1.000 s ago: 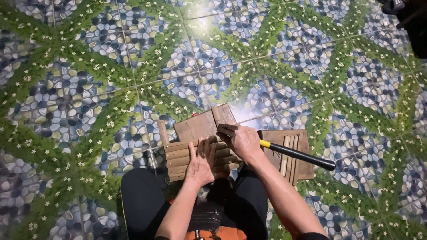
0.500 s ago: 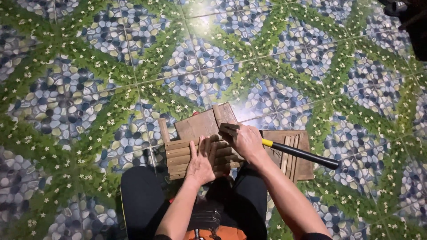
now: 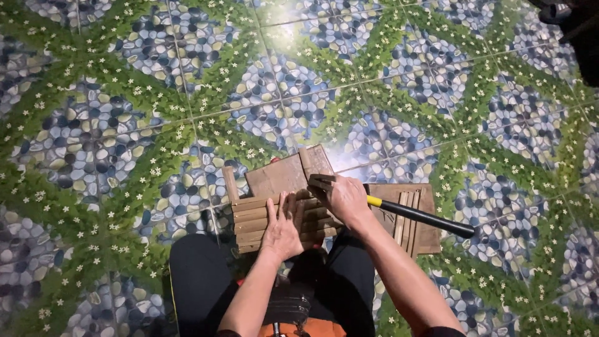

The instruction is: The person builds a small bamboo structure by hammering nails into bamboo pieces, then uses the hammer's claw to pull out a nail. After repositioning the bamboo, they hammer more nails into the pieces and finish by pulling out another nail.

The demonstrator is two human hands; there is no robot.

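My left hand [image 3: 284,226] lies flat, fingers spread, on a small slatted wooden frame [image 3: 249,215] on the tiled floor. My right hand [image 3: 342,197] grips a hammer [image 3: 418,216] near its head; the yellow and black handle points right. The hammer's head [image 3: 319,181] rests against a brown wooden board [image 3: 284,175] that stands tilted on the frame's far side. A second flat wooden panel with thin slats [image 3: 417,215] lies under the handle on the right.
The floor [image 3: 156,112] is glossy tile printed with blue pebbles and green leafy bands, with a bright glare at the top middle. My dark-trousered knees [image 3: 199,281] are at the bottom. A dark object [image 3: 577,31] sits in the top right corner.
The hammer handle has swung slightly down and to the right. Both hands stay in nearly the same place on the wood.
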